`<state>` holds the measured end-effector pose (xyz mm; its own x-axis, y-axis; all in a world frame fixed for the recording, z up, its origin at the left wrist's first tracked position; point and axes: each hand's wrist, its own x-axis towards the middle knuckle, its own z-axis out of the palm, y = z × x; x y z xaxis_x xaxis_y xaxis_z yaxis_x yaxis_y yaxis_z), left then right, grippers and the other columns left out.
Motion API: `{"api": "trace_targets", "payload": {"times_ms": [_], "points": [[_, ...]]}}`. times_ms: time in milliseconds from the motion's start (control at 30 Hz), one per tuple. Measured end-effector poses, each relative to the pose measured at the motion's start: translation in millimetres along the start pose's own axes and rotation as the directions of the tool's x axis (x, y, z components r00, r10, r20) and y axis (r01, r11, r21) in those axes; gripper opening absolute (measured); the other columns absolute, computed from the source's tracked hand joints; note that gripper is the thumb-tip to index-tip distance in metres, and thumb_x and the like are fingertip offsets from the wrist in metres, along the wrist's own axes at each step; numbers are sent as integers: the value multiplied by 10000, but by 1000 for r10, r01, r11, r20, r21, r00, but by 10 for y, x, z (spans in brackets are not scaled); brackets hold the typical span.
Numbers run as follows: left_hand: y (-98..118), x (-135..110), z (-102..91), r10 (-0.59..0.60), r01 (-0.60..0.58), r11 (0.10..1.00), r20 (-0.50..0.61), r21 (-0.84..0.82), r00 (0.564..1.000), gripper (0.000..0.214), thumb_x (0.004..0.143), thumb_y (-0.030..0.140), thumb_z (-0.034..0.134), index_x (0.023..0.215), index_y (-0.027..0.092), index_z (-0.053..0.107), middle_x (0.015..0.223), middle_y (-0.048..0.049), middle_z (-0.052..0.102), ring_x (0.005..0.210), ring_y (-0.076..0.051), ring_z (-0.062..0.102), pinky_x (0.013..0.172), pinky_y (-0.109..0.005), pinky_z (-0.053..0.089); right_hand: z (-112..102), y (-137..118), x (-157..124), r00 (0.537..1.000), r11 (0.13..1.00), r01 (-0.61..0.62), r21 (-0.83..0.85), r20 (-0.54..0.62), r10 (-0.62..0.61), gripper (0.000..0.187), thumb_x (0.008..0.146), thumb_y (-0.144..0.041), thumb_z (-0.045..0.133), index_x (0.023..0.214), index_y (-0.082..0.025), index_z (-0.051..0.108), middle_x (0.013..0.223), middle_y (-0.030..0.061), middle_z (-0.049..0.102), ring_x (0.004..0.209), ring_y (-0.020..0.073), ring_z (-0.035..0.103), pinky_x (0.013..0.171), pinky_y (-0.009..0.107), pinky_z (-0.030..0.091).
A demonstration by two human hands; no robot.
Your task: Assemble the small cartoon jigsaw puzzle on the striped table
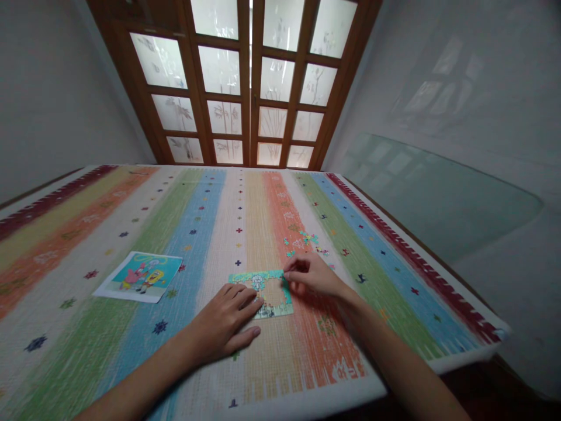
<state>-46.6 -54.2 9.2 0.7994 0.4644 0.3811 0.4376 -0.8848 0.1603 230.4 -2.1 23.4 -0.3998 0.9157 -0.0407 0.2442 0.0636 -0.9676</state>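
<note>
Your left hand (pixel 223 321) open and flat, fingertips on the puzzle frame (pixel 263 279) near the bench (pixel 65 245) front edge, your right hand (pixel 312 275) pinching its far right corner, loose pieces (pixel 307 240) just behind

- jigsaw puzzle (pixel 266 291): a part-built rectangle with teal-green border pieces joined into a frame. most of the middle is open, so the striped cloth shows through. it lies flat near the front edge of the table (pixel 307 386), roughly midway between its left and right edges, with its long sides running along that edge.
- loose puzzle pieces (pixel 307 240): a small scatter of teal and pinkish bits, flat and mostly apart, just behind the puzzle's right end.
</note>
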Motion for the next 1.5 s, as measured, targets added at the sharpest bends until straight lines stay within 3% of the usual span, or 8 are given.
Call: {"api": "trace_targets", "payload": {"times_ms": [167, 300, 400, 667, 933, 1167, 1333, 1500], "points": [[-20, -3, -6, 14, -14, 1000, 18, 2, 1000, 320, 1044, 355, 463, 1283, 174, 577, 1169, -116, 636, 1029, -287, 568, 898, -424, 448, 125, 38, 31, 1000, 998, -8, 64, -6, 8, 67, 762, -182, 725, 803, -206, 676, 761, 52, 747, 710, 192, 701, 678, 323, 550], [-19, -5, -4, 18, -19, 1000, 9, 11, 1000, 307, 1049, 334, 456, 1273, 167, 583, 1177, -118, 637, 1035, -289, 564, 907, -432, 441, 205, 87, 44, 1000, 994, -14, 107, -6, 14, 154, 770, -142, 697, 910, -198, 723, 785, 52, 751, 726, 190, 704, 703, 328, 555], [-17, -5, 3, 16, -16, 1000, 3, 5, 1000, 286, 1039, 305, 474, 1267, 175, 588, 1170, -111, 636, 1039, -284, 565, 911, -424, 441, 247, 116, 45, 1000, 995, -9, 96, 19, 8, 136, 757, -142, 697, 880, -188, 735, 767, 45, 749, 682, 177, 687, 673, 319, 545], [-4, -20, 21, 0, -1, 1000, 43, 31, 999, 298, 1029, 278, 488, 1287, 157, 572, 1177, -121, 628, 1069, -301, 562, 925, -446, 444, 297, 104, 52, 992, 981, 122, -153, -21, -126, 122, 784, -129, 709, 825, -207, 794, 799, 55, 769, 729, 175, 674, 722, 318, 515], [-5, -26, 28, 4, -6, 999, 37, 38, 999, 297, 1021, 267, 495, 1287, 155, 564, 1183, -125, 631, 1070, -302, 568, 912, -444, 447, 333, 139, 41, 991, 969, 128, -212, -5, -132, 177, 837, -118, 680, 902, -221, 810, 867, 55, 786, 760, 175, 686, 728, 319, 522], [-15, -23, 41, 11, -12, 999, 27, 35, 1000, 302, 1018, 272, 498, 1286, 154, 569, 1170, -127, 632, 1066, -306, 573, 907, -451, 460, 430, 107, -12, 956, 868, 280, -410, 37, -291, 259, 847, -28, 594, 917, -191, 783, 883, 51, 759, 820, 169, 673, 778, 309, 506], [-3, -15, 32, 7, -8, 999, 29, 31, 1000, 304, 1020, 274, 496, 1290, 153, 564, 1165, -128, 638, 1062, -306, 577, 907, -456, 467, 486, 127, -25, 921, 828, 372, -419, 58, -385, 239, 877, -30, 562, 939, -169, 746, 887, 55, 723, 833, 168, 652, 778, 298, 505], [-2, -25, 32, 10, -11, 999, 33, 39, 999, 312, 1018, 274, 505, 1295, 146, 566, 1168, -134, 637, 1067, -312, 581, 902, -458, 470, 516, 119, -30, 911, 798, 396, -454, 82, -405, 243, 886, -21, 556, 955, -171, 734, 903, 60, 700, 872, 179, 640, 815, 317, 505]]}}
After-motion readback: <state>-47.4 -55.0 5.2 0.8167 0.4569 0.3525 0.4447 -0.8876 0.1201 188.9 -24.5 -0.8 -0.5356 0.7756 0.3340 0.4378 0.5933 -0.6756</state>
